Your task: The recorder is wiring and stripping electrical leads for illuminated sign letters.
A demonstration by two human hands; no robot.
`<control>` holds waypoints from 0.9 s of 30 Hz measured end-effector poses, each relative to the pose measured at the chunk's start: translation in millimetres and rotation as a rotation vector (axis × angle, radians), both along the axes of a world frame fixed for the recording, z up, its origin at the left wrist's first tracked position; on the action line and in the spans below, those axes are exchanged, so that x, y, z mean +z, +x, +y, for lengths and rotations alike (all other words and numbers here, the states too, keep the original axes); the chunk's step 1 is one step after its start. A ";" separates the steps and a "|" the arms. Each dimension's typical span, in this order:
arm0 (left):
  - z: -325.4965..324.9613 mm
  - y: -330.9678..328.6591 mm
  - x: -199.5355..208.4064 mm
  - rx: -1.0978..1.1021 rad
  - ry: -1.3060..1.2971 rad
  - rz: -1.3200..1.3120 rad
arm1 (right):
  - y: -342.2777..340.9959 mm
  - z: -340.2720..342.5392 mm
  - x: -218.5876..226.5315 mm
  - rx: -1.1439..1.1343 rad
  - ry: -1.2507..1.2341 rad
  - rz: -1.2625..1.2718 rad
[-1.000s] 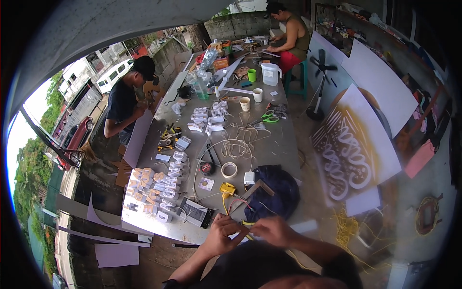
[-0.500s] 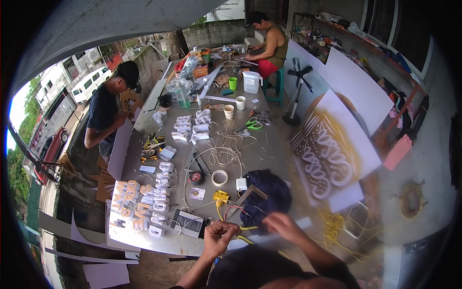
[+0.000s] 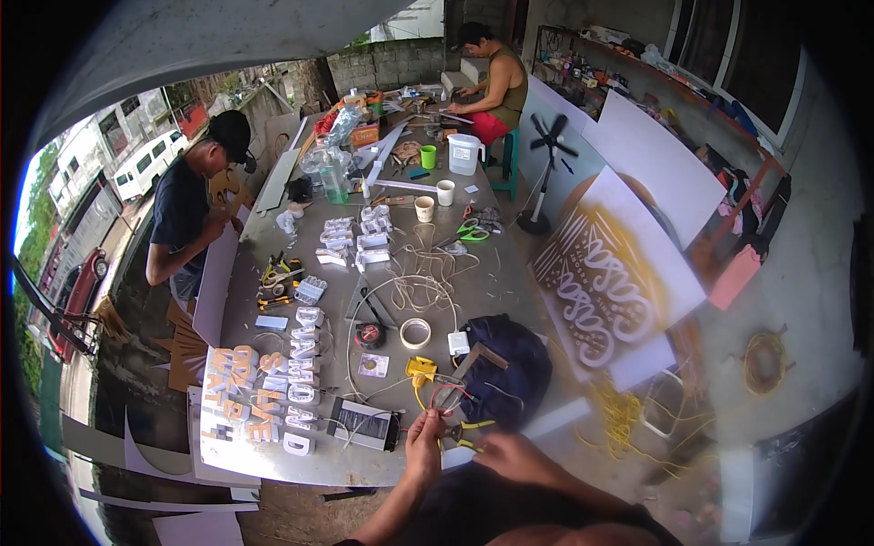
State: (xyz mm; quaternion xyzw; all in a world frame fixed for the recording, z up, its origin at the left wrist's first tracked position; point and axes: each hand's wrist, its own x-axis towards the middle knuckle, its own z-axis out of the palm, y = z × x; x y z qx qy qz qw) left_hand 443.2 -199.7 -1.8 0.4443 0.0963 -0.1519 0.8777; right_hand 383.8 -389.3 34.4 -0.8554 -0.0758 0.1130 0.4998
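My left hand is closed in a pinch on thin wires, one of them red, at the table's near edge. Beside it, yellow-handled pliers have their handles spread apart. My right hand curls its fingers at the lower handle; its palm side is hidden. Just beyond lie a yellow tool, a metal square and a dark blue cloth. A white adapter block with a cable touches the cloth. Left of my hands sits a boxy power supply with white leads.
Built-up letters stand at the table's left. Tape roll, tape measure, cups and a jug are farther back. One person works at left, another at the far end. A fan stands right.
My right hand has moved left and down to the pliers' handles. My left hand has shifted slightly, still pinching the wires. The whole view has shifted a little.
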 end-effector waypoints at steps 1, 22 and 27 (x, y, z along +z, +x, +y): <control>1.4 1.7 -2.4 -0.001 -0.002 0.000 | -1.0 5.0 -1.2 -0.007 -0.009 -0.035; 28.3 9.6 2.0 0.054 -0.350 0.068 | 34.7 68.7 -6.8 -0.102 -0.271 -0.633; 29.1 12.4 -1.3 0.084 -0.366 0.057 | 43.2 71.8 -12.0 -0.159 -0.254 -0.620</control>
